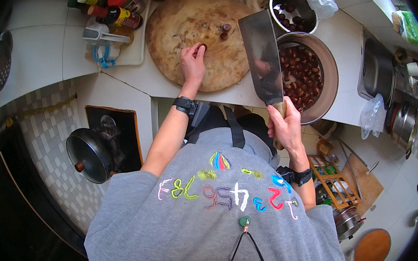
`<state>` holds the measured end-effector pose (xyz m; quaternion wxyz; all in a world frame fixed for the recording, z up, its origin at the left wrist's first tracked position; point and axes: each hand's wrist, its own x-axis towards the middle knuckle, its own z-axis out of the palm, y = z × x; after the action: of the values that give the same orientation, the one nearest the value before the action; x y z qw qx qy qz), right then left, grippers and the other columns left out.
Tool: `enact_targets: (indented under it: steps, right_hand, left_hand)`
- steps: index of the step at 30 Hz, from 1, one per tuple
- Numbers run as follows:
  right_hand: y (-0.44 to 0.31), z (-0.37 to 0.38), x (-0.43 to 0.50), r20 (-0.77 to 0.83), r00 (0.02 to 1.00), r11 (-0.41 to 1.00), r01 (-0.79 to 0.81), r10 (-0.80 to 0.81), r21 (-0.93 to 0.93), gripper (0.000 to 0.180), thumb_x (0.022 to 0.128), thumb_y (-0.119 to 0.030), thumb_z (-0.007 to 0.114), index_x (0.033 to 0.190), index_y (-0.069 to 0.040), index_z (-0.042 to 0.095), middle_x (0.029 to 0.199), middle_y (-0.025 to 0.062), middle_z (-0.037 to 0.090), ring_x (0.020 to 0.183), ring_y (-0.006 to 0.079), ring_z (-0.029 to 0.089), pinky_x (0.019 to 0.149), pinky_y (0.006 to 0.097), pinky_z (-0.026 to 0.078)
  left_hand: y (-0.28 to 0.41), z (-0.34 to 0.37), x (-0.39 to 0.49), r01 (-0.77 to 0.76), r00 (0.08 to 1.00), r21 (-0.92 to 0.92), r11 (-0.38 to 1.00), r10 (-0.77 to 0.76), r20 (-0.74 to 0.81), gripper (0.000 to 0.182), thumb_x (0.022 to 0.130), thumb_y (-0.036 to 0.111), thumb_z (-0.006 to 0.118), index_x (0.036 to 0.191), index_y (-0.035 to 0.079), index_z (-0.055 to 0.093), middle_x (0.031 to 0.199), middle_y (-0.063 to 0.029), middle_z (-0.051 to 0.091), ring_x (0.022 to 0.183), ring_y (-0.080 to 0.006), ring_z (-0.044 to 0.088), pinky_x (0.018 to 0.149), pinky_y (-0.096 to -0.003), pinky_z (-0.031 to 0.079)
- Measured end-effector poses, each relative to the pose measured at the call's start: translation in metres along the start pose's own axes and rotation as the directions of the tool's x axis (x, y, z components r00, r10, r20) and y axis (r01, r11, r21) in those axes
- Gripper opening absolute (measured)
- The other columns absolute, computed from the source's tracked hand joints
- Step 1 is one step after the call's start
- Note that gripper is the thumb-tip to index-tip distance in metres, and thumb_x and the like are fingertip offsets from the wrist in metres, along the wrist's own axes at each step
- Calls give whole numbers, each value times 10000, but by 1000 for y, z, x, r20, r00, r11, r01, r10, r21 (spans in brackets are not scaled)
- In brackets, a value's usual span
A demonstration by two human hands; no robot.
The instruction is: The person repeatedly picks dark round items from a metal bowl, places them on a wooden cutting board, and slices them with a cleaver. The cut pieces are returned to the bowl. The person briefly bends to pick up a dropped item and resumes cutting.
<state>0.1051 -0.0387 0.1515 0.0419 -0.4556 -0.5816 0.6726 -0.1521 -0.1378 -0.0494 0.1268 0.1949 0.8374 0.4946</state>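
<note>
My left hand (193, 62) is over the near part of a round wooden chopping board (173, 26), its fingertips pinching a brown chestnut (203, 47). Two more chestnuts (225, 31) lie close together farther back on the board. In my right hand (285, 124) is the wooden handle of a broad-bladed cleaver (262, 57), its blade pointing away from me. The blade hangs between the board and a large pot (330, 85), overlapping the pot's left rim in view. Many shiny chestnuts (303, 75) fill the bottom of that pot. Whether the left fingers touch the board is hard to tell.
Behind the pot stands a steel bowl (312, 27) with several chestnuts, beside a clear plastic bag (322, 4). Sauce bottles (123, 18) and jars crowd a white tray (137, 59) at left. A sink (378, 67) lies right; a black wok (89, 153) sits lower left.
</note>
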Motion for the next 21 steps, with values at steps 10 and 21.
enact_targets:
  steps: [10,21]
  right_hand:
    - [25,32,39,118,991,974,93,-70,-206,179,900,-166,582,916,-16,487,546,49,525,433,112,522,400,276,426]
    - [22,79,71,152,931,851,364,-331,-378,261,858,-194,589,938,-2,432,630,275,545,684,476,558,577,517,423]
  left_hand:
    - [9,-13,-9,327,944,-204,923,-311,107,283,917,165,605,1137,-13,611,752,-45,656,577,-89,596,543,-227,474]
    - [-30,-90,-26,331,937,-208,920,-346,-41,245,930,136,578,1144,24,625,787,-32,641,613,-83,592,584,-224,490]
